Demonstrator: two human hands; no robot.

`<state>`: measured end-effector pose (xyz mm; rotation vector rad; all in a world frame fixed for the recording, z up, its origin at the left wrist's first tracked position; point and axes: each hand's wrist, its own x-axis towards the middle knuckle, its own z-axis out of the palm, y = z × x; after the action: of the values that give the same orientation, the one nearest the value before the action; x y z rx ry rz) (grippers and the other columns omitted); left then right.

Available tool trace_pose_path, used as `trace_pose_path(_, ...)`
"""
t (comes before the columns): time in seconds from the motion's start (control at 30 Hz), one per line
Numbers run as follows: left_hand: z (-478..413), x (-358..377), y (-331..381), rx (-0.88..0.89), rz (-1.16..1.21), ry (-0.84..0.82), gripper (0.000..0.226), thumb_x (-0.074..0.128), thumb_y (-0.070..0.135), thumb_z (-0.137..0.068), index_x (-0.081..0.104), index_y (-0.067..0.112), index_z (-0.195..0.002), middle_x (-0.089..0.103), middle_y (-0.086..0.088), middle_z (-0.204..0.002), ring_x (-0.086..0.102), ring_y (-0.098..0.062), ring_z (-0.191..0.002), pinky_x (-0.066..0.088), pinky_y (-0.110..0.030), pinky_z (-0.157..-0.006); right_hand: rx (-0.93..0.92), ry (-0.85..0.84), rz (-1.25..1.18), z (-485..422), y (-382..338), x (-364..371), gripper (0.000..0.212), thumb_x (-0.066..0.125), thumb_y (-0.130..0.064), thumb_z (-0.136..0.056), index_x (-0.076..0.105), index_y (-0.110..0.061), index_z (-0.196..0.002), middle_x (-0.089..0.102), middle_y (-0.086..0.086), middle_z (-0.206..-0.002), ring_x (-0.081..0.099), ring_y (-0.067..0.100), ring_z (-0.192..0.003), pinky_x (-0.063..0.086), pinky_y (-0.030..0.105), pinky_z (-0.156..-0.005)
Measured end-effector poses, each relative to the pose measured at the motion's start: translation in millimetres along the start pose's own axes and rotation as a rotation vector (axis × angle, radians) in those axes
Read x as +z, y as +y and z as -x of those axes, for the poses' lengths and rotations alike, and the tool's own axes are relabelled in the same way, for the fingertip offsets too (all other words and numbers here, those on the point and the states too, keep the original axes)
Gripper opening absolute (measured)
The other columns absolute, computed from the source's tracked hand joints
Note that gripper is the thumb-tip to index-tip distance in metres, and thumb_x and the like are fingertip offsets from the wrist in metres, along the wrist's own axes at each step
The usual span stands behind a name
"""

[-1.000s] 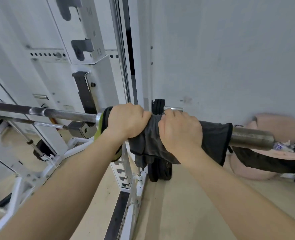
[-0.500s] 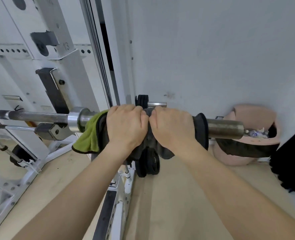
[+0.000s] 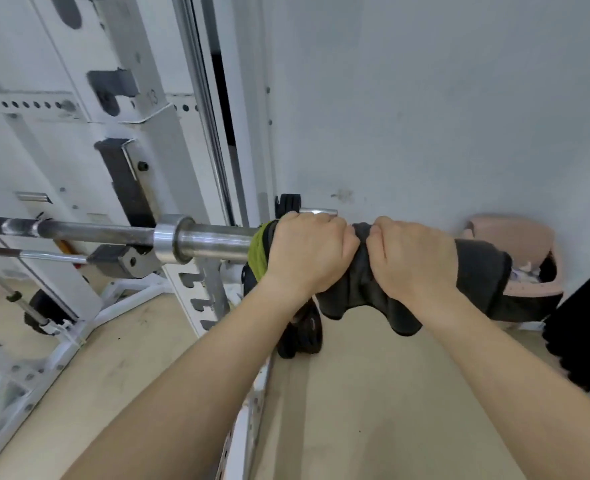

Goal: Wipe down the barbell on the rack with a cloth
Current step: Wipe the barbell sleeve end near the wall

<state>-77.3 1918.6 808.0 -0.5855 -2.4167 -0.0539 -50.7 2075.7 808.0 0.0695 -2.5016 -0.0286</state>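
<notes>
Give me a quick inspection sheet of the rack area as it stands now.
Surface: beige floor, scuffed, a few dark specks.
Job's things: barbell rests on the white rack; dark cloth with a green edge is wrapped round the sleeve's outer part; sleeve bare near the collar.
Clutter: black weight plates low beside the rack; pink bin by the wall.
Grippers: left hand and right hand, side by side, both grip the cloth.
Cables: nothing seen.
Surroundings: white wall close behind; dark object at right edge, unclear.

Bare forearms reaching forward; left hand [image 3: 307, 252], right hand [image 3: 413, 259] side by side, fingers curled round cloth [image 3: 477, 268]
</notes>
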Motion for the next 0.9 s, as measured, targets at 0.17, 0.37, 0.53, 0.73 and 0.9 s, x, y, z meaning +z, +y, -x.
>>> trace_pose_path(0.17, 34, -21, -111, -0.061, -0.116, -0.083, 0.044, 0.025, 0.035, -0.096, 0.048, 0.018, -0.062, 0.049, 0.003, -0.059, 0.049, -0.024, -0.057, 0.025, -0.033, -0.06, -0.108, -0.135, -0.124, -30, -95, 1, 0.04, 0.026, -0.031, -0.1, 0.048, -0.019, -0.069, 0.059, 0.002, -0.072, 0.053, 0.027, -0.062, 0.034, 0.032, -0.057)
trace_pose_path(0.37, 23, -20, -118, -0.049, -0.219, -0.189, 0.052, 0.024, 0.038, -0.1, 0.059, 0.019, -0.067, 0.058, 0.0, -0.065, 0.057, -0.026, -0.063, 0.029, -0.033, -0.055, -0.154, -0.151, -0.149, -43, -115, 2, 0.041, 0.029, -0.028, -0.1, 0.038, -0.02, -0.061, 0.045, 0.0, -0.064, 0.045, 0.025, -0.059, 0.031, 0.032, -0.055)
trace_pose_path(0.53, -3, -23, -125, 0.014, -0.115, -0.523, 0.045, 0.018, 0.036, -0.104, 0.059, 0.017, -0.101, 0.062, -0.006, -0.098, 0.058, -0.028, -0.092, 0.036, -0.039, -0.067, -0.116, 0.027, -0.063, -15, -119, 16, 0.042, 0.032, -0.031, -0.097, 0.061, -0.012, -0.073, 0.06, 0.007, -0.061, 0.056, 0.029, -0.054, 0.037, 0.034, -0.055)
trace_pose_path(0.73, 26, -18, -103, -0.186, -0.134, -0.13, 0.045, 0.029, 0.032, -0.097, 0.053, 0.013, -0.064, 0.048, -0.002, -0.059, 0.052, -0.027, -0.061, 0.033, -0.036, -0.056, -0.246, -0.201, -0.228, -45, -105, -4, 0.041, 0.03, -0.027, -0.101, 0.041, -0.016, -0.063, 0.044, -0.001, -0.063, 0.048, 0.025, -0.063, 0.041, 0.035, -0.059)
trace_pose_path(0.9, 37, -2, -69, -0.29, -0.121, 0.107, 0.033, 0.04, 0.023, -0.093, 0.053, 0.016, -0.064, 0.055, -0.001, -0.063, 0.049, -0.026, -0.062, 0.031, -0.038, -0.068, -0.159, -0.486, -0.317, -60, -81, -5, 0.042, 0.023, -0.034, -0.102, 0.054, -0.015, -0.078, 0.061, 0.006, -0.086, 0.053, 0.024, -0.075, 0.043, 0.04, -0.075)
